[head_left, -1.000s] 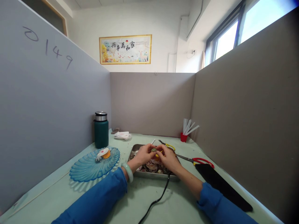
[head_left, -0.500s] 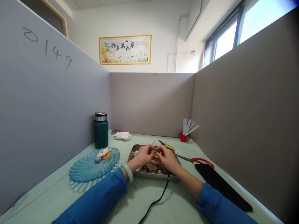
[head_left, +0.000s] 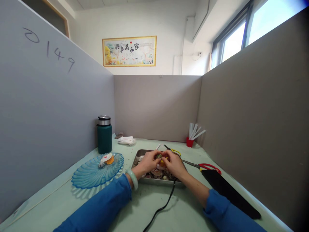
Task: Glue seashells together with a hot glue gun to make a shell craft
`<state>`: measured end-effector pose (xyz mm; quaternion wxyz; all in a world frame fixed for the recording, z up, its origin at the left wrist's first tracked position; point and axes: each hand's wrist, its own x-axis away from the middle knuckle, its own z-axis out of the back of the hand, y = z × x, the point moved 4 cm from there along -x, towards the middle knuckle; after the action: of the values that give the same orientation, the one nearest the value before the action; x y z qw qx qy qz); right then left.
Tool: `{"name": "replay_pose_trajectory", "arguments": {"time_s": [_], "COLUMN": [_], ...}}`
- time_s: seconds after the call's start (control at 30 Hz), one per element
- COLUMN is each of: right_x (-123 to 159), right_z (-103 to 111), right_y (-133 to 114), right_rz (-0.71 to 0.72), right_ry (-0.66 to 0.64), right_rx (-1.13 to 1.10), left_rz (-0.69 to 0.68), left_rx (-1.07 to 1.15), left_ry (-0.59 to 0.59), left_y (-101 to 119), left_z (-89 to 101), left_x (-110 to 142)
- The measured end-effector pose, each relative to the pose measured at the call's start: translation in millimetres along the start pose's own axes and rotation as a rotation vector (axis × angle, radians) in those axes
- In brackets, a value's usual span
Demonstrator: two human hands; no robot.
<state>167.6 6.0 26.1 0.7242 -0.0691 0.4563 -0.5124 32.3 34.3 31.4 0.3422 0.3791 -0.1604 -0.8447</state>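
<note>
Both hands meet above a metal tray [head_left: 156, 182] filled with shells [head_left: 157, 174]. A small greenish, rough-looking piece [head_left: 158, 156], perhaps a shell, sits between the fingertips. My left hand [head_left: 150, 161] pinches it from the left; a pale green bangle [head_left: 132, 179] is on that wrist. From the other side, my right hand [head_left: 173, 162] closes its thumb and fingers at the piece's right edge. Something yellow [head_left: 163, 162] shows just below the right fingers, partly covered, its kind unclear. A black cord [head_left: 162, 207] runs from the tray's near edge toward me.
On the left, a blue scalloped plate [head_left: 89, 177] holds a few small items, with a green bottle [head_left: 104, 138] behind it. Right of the tray lie red-handled scissors [head_left: 209, 167], yellow-handled scissors [head_left: 175, 150] and a long black strip [head_left: 229, 193]. A red cup [head_left: 190, 142] holds white sticks.
Both hands stay in nearly the same place over the tray. The small greenish piece has turned slightly between the fingertips.
</note>
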Motion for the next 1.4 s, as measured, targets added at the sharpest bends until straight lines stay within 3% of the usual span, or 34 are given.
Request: {"name": "replay_pose_trajectory", "arguments": {"time_s": [0.3, 0.67, 0.8, 1.4], "right_x": [0, 3, 4, 4], "right_z": [-1, 2, 1, 3], "right_y": [2, -6, -8, -9], "right_rz": [0.017, 0.070, 0.111, 0.092], "right_ry": [0.006, -0.002, -0.015, 0.001], "right_rx": [-0.021, -0.015, -0.016, 0.008], "left_rz": [0.046, 0.234, 0.240, 0.269], "left_rx": [-0.023, 0.403, 0.517, 0.551], "left_ry": [0.050, 0.062, 0.058, -0.021], "left_y": [1, -14, -11, -11], "left_z": [2.4, -2.9, -2.8, -4.4], "left_x": [0, -2, -3, -2]}}
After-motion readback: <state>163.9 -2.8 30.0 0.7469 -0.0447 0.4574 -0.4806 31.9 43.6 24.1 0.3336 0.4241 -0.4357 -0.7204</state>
